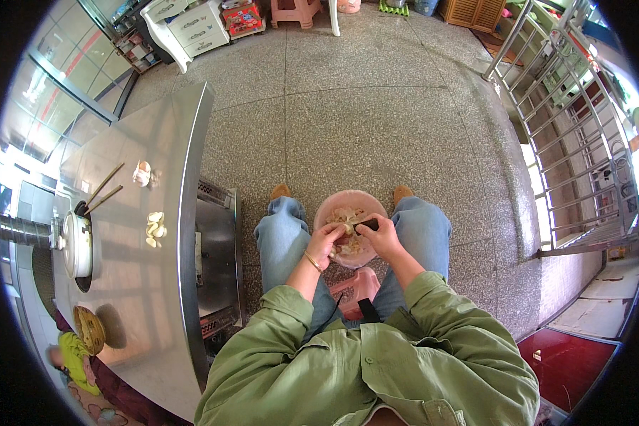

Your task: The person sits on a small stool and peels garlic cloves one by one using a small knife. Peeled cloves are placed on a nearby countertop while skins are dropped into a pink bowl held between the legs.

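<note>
Over a pink plastic basin between my knees, both hands work close together. My left hand has its fingers closed on a small pale garlic clove. Gripped in my right hand is a dark object, perhaps a knife handle; its far end is too small to make out. Papery garlic skins lie in the basin below. To the left, on the steel table, are a garlic bulb and several peeled cloves.
The steel-topped table runs along my left, bearing a white lidded pot, chopsticks and a woven basket. Beyond its near left corner is another person. A metal railing stands on the right.
</note>
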Demonstrator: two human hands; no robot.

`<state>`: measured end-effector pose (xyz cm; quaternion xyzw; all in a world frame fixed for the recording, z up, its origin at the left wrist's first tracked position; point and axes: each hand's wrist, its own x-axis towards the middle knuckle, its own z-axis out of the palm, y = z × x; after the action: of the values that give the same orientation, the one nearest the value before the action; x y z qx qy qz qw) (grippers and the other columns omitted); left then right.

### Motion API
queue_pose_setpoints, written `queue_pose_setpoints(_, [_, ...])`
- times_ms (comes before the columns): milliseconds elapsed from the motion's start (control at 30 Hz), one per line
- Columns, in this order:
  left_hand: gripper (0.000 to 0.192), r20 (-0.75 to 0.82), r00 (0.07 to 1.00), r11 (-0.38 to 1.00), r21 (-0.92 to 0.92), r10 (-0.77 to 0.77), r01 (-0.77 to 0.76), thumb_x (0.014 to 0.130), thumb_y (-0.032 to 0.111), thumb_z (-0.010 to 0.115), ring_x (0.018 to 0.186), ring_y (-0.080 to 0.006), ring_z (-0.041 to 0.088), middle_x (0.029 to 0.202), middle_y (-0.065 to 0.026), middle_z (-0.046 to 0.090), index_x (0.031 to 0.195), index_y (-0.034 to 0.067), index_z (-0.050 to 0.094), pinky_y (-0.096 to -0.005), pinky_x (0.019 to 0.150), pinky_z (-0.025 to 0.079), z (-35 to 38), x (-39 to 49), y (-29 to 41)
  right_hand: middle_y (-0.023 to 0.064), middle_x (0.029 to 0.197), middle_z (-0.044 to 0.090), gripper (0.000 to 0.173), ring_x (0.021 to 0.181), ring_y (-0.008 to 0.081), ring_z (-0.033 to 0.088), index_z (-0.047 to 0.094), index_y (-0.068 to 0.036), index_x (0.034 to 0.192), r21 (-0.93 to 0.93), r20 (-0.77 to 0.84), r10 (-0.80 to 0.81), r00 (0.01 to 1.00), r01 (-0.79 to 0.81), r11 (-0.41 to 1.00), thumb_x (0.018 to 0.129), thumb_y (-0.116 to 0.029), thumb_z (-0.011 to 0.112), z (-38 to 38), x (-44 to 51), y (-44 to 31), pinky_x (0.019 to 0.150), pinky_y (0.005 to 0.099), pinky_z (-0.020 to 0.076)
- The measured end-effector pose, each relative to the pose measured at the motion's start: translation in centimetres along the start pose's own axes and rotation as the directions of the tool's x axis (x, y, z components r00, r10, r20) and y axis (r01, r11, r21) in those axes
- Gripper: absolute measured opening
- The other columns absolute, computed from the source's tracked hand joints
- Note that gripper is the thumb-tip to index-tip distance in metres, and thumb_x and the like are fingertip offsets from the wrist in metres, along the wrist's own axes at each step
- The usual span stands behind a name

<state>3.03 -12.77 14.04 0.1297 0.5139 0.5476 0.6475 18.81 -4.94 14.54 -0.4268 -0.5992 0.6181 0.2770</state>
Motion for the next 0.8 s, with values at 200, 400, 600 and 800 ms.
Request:
queue_pose_setpoints(200, [0.015, 0.007, 1.0, 1.0, 0.012, 0.001, -0.001, 0.084, 0.018, 0.063, 0.068, -0.0094, 0.06, 0.082, -0.0021, 0.064, 0.094, 0.008, 0.061, -0.0209, 0.052, 0.043, -0.2, 0.5, -0.4, 0.0071, 0.08, 0.065, 0.018, 0.073, 0.012, 0.059, 0.06, 0.001, 0.089, -0.015, 0.023, -0.006, 1.0, 0.006, 1.0, 0.076, -0.009, 0.067, 0.2, -0.1, 0.0, 0.067, 0.0273, 0.0482])
queue_pose_setpoints(400, [0.015, 0.042, 0.999, 0.999, 0.053, -0.004, 0.002, 0.082, 0.016, 0.063, 0.067, -0.0094, 0.059, 0.081, -0.0008, 0.063, 0.094, 0.008, 0.059, -0.0206, 0.053, 0.043, -0.3, 0.3, -0.2, 0.0034, 0.074, 0.062, 0.014, 0.067, 0.0091, 0.055, 0.06, 0.001, 0.085, 0.049, -0.09, -0.014, 0.996, 0.019, 0.999, 0.076, -0.006, 0.067, 0.6, -0.2, -0.6, 0.062, 0.0245, 0.0456])
queue_pose_setpoints(600, [0.016, 0.176, 0.98, 0.992, 0.107, -0.091, 0.073, 0.082, 0.015, 0.062, 0.066, -0.0096, 0.059, 0.081, 0.0001, 0.062, 0.096, 0.009, 0.057, -0.0207, 0.052, 0.044, 0.1, -0.3, 0.2, 0.0073, 0.076, 0.063, 0.018, 0.068, 0.0132, 0.058, 0.061, 0.001, 0.085, -0.001, -0.238, 0.011, 0.971, -0.011, 1.0, 0.075, -0.011, 0.068, 0.1, 0.9, 1.7, 0.063, 0.0284, 0.0473])
queue_pose_setpoints(800, [0.025, 0.215, 0.973, 0.996, 0.05, -0.079, 0.069, 0.082, 0.015, 0.062, 0.067, -0.0081, 0.059, 0.082, 0.0009, 0.062, 0.106, 0.008, 0.058, -0.0196, 0.052, 0.045, 0.8, -1.0, 1.0, 0.0053, 0.075, 0.061, 0.015, 0.067, 0.0118, 0.055, 0.059, 0.0, 0.084, 0.07, -0.21, 0.144, 0.967, -0.132, 0.989, 0.077, -0.011, 0.067, 0.1, 1.3, 2.6, 0.061, 0.0271, 0.0452])
